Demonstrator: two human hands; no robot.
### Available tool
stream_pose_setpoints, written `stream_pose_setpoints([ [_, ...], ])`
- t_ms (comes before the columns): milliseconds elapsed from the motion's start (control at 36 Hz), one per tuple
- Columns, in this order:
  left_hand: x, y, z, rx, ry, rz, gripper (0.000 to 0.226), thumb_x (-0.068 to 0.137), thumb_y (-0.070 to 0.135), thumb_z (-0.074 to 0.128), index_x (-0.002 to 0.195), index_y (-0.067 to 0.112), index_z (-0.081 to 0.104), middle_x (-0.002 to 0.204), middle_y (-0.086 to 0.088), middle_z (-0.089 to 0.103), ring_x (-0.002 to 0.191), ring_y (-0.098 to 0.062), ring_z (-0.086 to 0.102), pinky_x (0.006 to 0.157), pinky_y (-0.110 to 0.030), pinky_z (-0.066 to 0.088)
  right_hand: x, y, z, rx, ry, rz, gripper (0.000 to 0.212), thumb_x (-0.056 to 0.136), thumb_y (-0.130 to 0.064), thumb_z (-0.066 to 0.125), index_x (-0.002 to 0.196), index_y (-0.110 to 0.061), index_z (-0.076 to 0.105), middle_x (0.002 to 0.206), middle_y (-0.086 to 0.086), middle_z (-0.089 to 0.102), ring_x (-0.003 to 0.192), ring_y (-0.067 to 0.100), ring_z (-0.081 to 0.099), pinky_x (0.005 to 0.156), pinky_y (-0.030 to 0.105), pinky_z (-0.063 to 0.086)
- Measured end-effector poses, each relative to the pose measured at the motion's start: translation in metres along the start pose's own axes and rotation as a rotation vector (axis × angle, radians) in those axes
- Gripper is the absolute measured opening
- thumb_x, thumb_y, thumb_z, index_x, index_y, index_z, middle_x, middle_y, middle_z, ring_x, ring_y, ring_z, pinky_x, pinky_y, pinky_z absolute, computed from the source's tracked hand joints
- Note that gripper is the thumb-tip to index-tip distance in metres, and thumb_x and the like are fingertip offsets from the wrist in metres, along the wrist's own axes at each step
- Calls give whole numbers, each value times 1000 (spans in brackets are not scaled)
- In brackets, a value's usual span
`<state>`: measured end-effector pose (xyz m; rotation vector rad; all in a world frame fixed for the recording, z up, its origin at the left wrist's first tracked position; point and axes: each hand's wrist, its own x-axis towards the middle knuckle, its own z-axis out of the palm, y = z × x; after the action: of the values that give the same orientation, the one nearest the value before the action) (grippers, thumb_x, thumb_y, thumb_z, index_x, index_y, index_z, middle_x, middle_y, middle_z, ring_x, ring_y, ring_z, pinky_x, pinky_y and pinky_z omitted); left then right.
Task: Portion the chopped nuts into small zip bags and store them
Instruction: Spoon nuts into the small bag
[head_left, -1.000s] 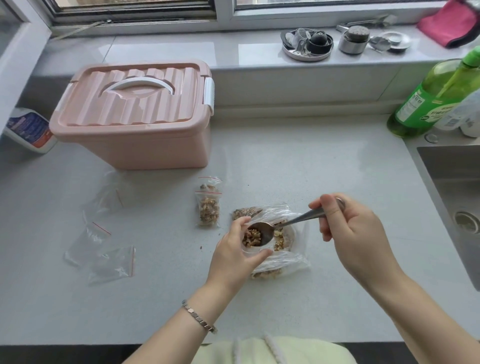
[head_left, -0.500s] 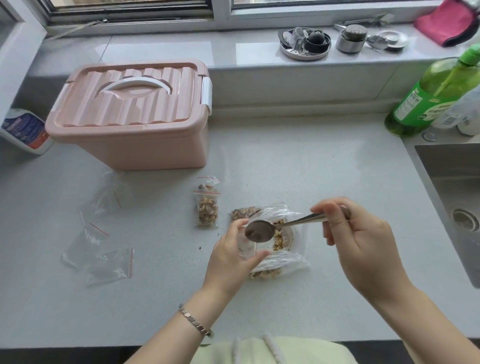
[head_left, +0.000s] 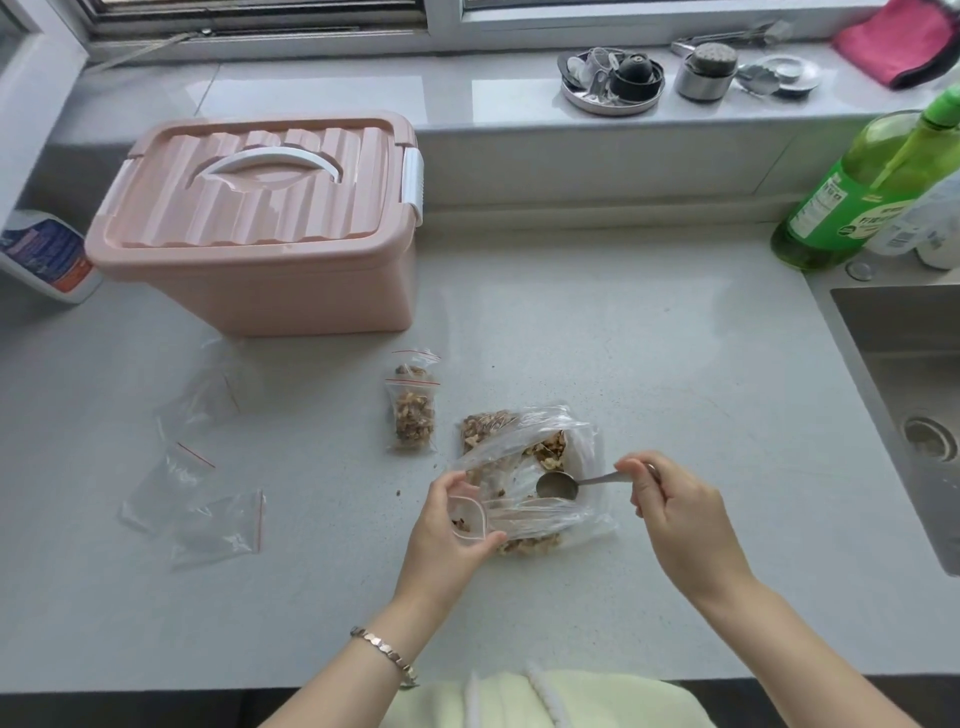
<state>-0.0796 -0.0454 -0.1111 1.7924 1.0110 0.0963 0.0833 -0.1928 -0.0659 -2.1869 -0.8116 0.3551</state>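
Observation:
A large clear bag of chopped nuts (head_left: 540, 452) lies open on the white counter (head_left: 649, 374). My left hand (head_left: 452, 530) holds a small zip bag (head_left: 467, 517) open at its mouth, with a few nut pieces inside. My right hand (head_left: 670, 514) pinches the handle of a metal spoon (head_left: 558, 486); its empty bowl sits inside the large bag. Two filled small bags (head_left: 413, 410) lie just left of the large bag. A closed pink storage box (head_left: 260, 223) with a white handle stands at the back left.
Several empty small zip bags (head_left: 202, 488) lie on the counter at the left. A steel sink (head_left: 914, 395) is at the right edge, with a green bottle (head_left: 857, 192) behind it. A white bottle (head_left: 47, 254) lies at far left. Small metal items sit on the windowsill.
The spoon held nuts over the small bag, tipped them in, and has moved right and down into the large bag, now empty. My left hand lowered slightly with the small bag.

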Motion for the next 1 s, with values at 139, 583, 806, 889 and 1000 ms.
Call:
stream_pose_setpoints([
  [139,-2,-3,2,-39,29,-61,56,73,14,77,110,33,40,112,13,56,105,-1,48,86,-9,32,1,5,6,155,-30,190,25,96,-20,44,78,-26,59,59,-3,55,61,8,55,55,17,40],
  [583,-9,19,-13,-351,222,-13,65,76,5,72,118,39,36,116,22,53,102,5,54,93,-51,48,3,10,30,580,-106,715,27,100,-18,37,88,-8,59,59,5,53,48,11,51,43,15,43],
  [806,-4,33,-23,-448,276,20,74,67,5,79,120,38,39,143,15,37,111,4,56,103,-45,42,5,12,7,628,11,708,29,100,-19,36,90,-4,59,61,7,50,53,17,48,40,12,41],
  [889,-2,31,-20,-424,271,2,65,64,7,81,115,32,49,145,19,27,117,-4,53,101,-40,44,5,15,-2,651,32,706,30,100,-20,37,85,-7,60,60,6,50,46,11,50,41,12,41],
  [1000,-2,26,-16,-465,239,-22,52,60,11,84,100,35,62,134,19,42,119,-12,53,97,-48,46,5,17,-11,723,56,714,31,100,-21,37,82,-9,60,60,7,48,38,4,49,42,12,43],
])
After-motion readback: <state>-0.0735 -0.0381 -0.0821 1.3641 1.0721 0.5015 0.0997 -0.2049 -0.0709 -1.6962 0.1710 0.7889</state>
